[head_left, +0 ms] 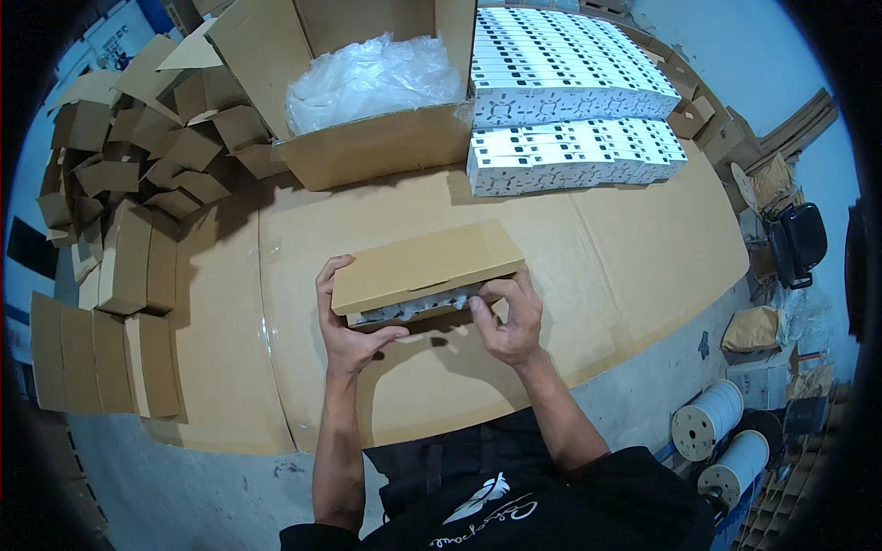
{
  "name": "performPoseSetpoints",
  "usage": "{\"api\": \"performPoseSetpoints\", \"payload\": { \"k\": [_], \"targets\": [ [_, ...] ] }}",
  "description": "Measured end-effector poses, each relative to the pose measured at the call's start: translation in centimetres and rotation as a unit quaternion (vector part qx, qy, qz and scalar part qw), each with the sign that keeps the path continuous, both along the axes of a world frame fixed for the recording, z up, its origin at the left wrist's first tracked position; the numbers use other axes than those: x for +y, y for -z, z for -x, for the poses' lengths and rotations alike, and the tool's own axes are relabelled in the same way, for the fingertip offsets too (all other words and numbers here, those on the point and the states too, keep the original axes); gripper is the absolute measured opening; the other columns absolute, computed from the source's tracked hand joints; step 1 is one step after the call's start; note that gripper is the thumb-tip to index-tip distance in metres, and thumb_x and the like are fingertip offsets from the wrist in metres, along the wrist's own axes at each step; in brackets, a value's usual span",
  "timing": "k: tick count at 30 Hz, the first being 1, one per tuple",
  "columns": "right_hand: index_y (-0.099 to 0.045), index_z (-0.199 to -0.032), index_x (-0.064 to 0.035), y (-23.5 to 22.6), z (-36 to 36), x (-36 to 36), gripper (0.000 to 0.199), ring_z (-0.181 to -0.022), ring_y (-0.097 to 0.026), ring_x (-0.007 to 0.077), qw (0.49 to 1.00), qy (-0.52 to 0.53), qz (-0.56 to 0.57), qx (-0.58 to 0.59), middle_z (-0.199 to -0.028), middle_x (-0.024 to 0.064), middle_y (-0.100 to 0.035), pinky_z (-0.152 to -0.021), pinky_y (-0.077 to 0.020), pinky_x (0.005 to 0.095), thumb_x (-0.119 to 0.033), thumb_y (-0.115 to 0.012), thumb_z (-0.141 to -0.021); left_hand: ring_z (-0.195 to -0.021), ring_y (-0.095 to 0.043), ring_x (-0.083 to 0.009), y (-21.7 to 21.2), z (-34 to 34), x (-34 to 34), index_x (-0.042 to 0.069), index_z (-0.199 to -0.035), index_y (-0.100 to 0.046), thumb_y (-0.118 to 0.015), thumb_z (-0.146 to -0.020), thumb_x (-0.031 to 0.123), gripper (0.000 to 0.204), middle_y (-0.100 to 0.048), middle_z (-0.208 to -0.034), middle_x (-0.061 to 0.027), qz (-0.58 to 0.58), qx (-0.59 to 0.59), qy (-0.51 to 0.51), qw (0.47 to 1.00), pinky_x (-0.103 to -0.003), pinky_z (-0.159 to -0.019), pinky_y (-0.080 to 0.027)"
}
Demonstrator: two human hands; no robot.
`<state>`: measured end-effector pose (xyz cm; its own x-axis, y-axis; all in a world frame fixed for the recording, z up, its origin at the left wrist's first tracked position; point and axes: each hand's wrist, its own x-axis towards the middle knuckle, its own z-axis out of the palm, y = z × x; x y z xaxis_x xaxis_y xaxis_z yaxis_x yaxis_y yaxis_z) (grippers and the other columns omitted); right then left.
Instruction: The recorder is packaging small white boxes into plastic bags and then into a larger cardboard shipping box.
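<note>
A flat brown cardboard box point(424, 266) lies on the cardboard-covered table point(625, 266) in front of me, its lid almost down. Clear plastic wrapping shows in the narrow gap along its near edge. My left hand point(345, 323) grips the box's left end, thumb under the front edge. My right hand point(507, 317) pinches the front edge near the right end, fingers at the plastic in the gap.
A large open carton point(377, 147) with clear plastic bags stands behind the box. Stacks of white packages point(570, 110) fill the back right. Folded and flat brown boxes point(129, 211) pile up at the left. Spools point(707, 418) and a black bag point(797, 241) sit on the floor at right.
</note>
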<state>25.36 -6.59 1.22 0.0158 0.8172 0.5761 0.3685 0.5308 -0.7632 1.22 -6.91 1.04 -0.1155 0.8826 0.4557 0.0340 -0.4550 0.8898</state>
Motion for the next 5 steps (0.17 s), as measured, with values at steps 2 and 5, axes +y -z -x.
{"api": "performPoseSetpoints", "payload": {
  "k": [2,5],
  "targets": [
    [-0.065,-0.091,-0.004,-0.2,-0.1,0.0,0.026,-0.1,-0.061,0.0362,0.999,-0.016,-0.029,-0.026,-0.1,0.0172,-0.063,-0.086,-0.0502,0.0457,-0.004,-0.082,-0.071,-0.129,-0.05,-0.028,0.4,-0.1,0.1,0.006,-0.123,-0.052,-0.1,-0.06,0.028,0.082,-0.047,-0.142,-0.0141,-0.024,0.044,-0.047,0.998,-0.042,-0.109,-0.043],
    [-0.068,-0.092,-0.0079,-0.2,-0.2,0.0,0.024,-0.115,-0.058,0.0401,0.998,-0.038,-0.028,-0.051,-0.115,0.0201,-0.063,-0.098,-0.0471,0.0475,-0.007,-0.082,-0.072,-0.13,-0.05,-0.0288,1.2,-0.1,0.2,0.008,-0.129,-0.051,-0.099,-0.062,0.027,0.084,-0.041,-0.147,-0.0124,-0.027,0.083,-0.067,0.994,-0.042,-0.11,-0.041]
  ]
}}
